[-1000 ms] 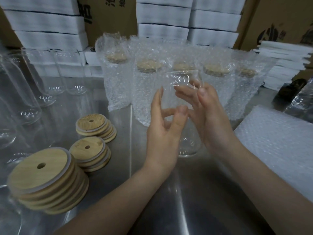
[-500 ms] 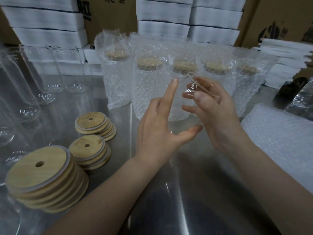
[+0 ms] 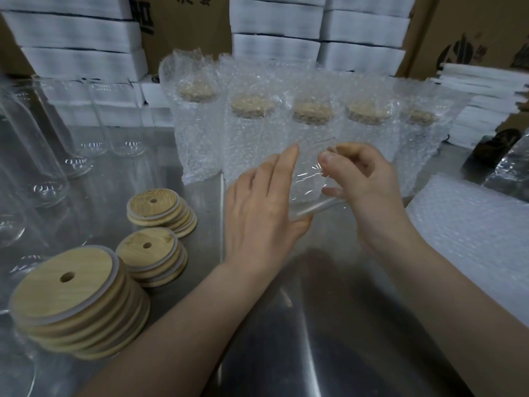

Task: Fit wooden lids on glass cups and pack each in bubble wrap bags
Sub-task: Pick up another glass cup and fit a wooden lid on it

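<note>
Done: five bubble-wrapped lidded cups [image 3: 249, 133], far row
Held: lidless clear glass cup [image 3: 307, 187], right hand [image 3: 363, 179] pinching rim, left hand [image 3: 263, 213] flat against it
Remaining: round wooden lids [image 3: 65, 282], bare glasses [image 3: 43, 167], left

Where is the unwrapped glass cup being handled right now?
The glass cup is centre of the head view, tilted between the left hand and right hand, in front of the bubble-wrapped cups.

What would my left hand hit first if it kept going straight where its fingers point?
Probably the middle bubble-wrapped cup in the row beyond; your left hand lies alongside the glass cup the right hand grips, not facing it. Depth is unclear.
</note>
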Available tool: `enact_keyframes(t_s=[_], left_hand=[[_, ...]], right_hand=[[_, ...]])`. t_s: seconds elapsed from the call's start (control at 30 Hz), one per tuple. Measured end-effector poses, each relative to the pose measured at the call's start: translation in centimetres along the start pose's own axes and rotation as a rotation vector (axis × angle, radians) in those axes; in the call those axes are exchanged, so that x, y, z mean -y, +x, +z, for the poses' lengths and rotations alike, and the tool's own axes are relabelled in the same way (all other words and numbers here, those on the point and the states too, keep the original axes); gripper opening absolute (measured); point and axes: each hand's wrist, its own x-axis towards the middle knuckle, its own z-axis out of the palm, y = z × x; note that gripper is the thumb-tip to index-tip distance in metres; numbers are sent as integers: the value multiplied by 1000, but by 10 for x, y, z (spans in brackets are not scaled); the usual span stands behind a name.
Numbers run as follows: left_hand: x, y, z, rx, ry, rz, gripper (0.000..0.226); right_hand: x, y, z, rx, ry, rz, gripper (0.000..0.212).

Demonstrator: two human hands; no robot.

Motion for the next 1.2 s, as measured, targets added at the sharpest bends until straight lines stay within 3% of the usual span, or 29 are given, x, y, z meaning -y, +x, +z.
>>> enact_keyframes(t_s=[0.13,0.43,0.57,0.7,0.8,0.9,1.03,1.2], left_hand=[[2,0,1,-16,77,44,83],[3,-3,4,-89,180,104,73],[6,-4,7,-96,172,115,81],[11,-3,7,-73,101,72,86],[13,-2,7,-110,-30,48,79],[12,-1,7,-162,-157,6,82],[10,-1,5,-196,-280,-95,85],[7,-1,1,-215,-384,-184,88]], right_hand=[[-1,2,-1,-15,45,90,29],[-2,7,-6,-43,233,260,4],[-1,12,-11,5,331,408,37],[0,14,-12,61,473,486,28],[-1,15,-13,158,641,494,11],[-5,17,-12,286,768,463,29],[-8,16,-9,473,732,317,30],[-4,12,-10,575,602,202,40]])
